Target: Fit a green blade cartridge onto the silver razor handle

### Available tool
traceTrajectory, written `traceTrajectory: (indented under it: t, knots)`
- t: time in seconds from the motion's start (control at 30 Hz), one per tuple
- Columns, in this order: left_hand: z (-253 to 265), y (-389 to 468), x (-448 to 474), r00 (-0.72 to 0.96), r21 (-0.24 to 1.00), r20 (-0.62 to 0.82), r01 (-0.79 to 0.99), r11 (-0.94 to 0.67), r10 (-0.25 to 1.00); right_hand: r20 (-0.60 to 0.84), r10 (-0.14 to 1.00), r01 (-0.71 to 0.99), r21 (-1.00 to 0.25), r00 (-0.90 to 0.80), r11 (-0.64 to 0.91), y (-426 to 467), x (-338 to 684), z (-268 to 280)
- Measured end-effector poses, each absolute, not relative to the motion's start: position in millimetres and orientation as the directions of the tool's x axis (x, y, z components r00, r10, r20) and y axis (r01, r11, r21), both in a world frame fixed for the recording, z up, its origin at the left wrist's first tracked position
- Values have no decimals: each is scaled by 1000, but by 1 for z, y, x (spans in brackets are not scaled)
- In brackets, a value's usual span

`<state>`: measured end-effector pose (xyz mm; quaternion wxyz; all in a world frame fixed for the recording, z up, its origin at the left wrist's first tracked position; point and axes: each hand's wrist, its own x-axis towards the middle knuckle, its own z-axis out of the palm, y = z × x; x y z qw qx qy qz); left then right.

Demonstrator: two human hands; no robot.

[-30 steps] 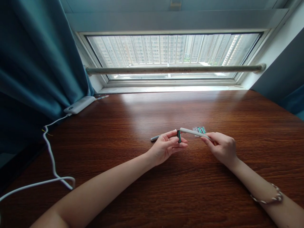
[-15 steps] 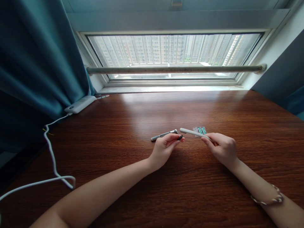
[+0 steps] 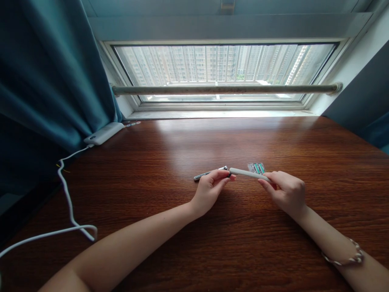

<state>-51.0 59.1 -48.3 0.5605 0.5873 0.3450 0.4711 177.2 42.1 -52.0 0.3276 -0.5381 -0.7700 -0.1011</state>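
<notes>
My left hand (image 3: 209, 190) pinches a small black razor cartridge (image 3: 229, 175) between thumb and fingers, which cover most of it. A white toothbrush (image 3: 248, 173) is held by its handle in my right hand (image 3: 286, 190), thumb and fingers closed around it. The brush head points left with its bristles facing down, and they meet or almost touch the cartridge. Just behind my left hand lies a grey and black razor handle (image 3: 203, 175) with a silver end. Beyond the toothbrush rests a clear pack of green-striped razor cartridges (image 3: 257, 168).
The hands are over a dark brown wooden table (image 3: 170, 251). A white power strip (image 3: 103, 134) with a white cable (image 3: 68, 198) sits at the left by the blue curtain (image 3: 57, 73). A metal bar (image 3: 225, 89) crosses the window behind the table.
The toothbrush head has come down onto or close to the razor cartridge, where a gap showed before. My left hand has hardly moved.
</notes>
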Motion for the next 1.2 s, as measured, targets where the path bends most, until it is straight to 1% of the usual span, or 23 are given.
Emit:
traceTrajectory:
  t: [0.1,0.23,0.37,0.47,0.53,0.7,0.87,1.0,1.2]
  knots:
    - [-48,59,-51,326,981,182,-127,-147,928,589,791,898,-244,-162,366,42,177,-52]
    - [-51,60,-52,296,976,211,-108,-187,932,537,825,846,-348,-173,404,43,176,-53]
    - [-59,60,-54,289,973,233,-63,-224,929,516,848,862,-367,-123,349,43,177,-56]
    - [-60,60,-54,267,973,230,-59,-223,936,505,850,841,-387,-151,379,43,177,-57]
    - [-57,60,-53,259,976,216,-72,-204,941,504,852,851,-376,-145,367,43,177,-56]
    - [-51,66,-54,236,985,149,-120,-124,960,488,871,899,-351,-63,261,44,176,-57]
    - [-56,71,-53,237,961,17,-273,50,971,498,862,878,-365,-96,309,45,177,-58]
    - [-57,70,-52,263,885,-68,-429,180,962,500,861,872,-376,-95,315,45,177,-58]
    - [-55,74,-53,421,728,-193,-544,417,886,498,860,853,-399,-107,337,44,177,-57]
